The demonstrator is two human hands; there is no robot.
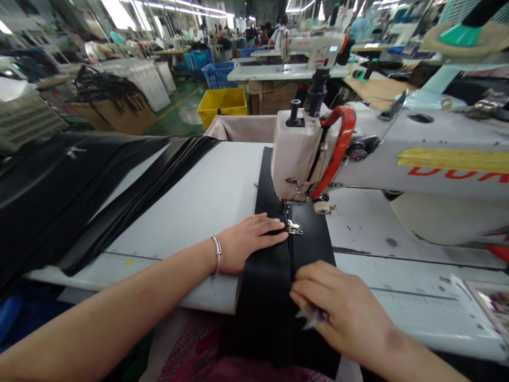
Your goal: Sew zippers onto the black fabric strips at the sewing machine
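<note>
My left hand [258, 239] lies flat with its fingers stretched out on a black leather-like strip [265, 286]. Its fingertips reach close to the metal presser foot [294, 228] of a white sewing machine [296, 154]. The strip runs under the foot, with a seam line down its middle, and hangs over the table's front edge. Nearer to me, my right hand [342, 302] is curled over the strip's right part, its fingertips at the seam line. Pointed metal blades, blurred, stick out beneath its fingers and look like thread snips [312, 318]; their handles are hidden in the palm.
Black pieces [159, 185] lie stacked on the left of the white table [207, 185]. A cloth-lined bin [246, 127] and a yellow crate [222, 103] stand beyond. The machine arm [437, 143] extends across the right. Other people and sewing tables are farther back.
</note>
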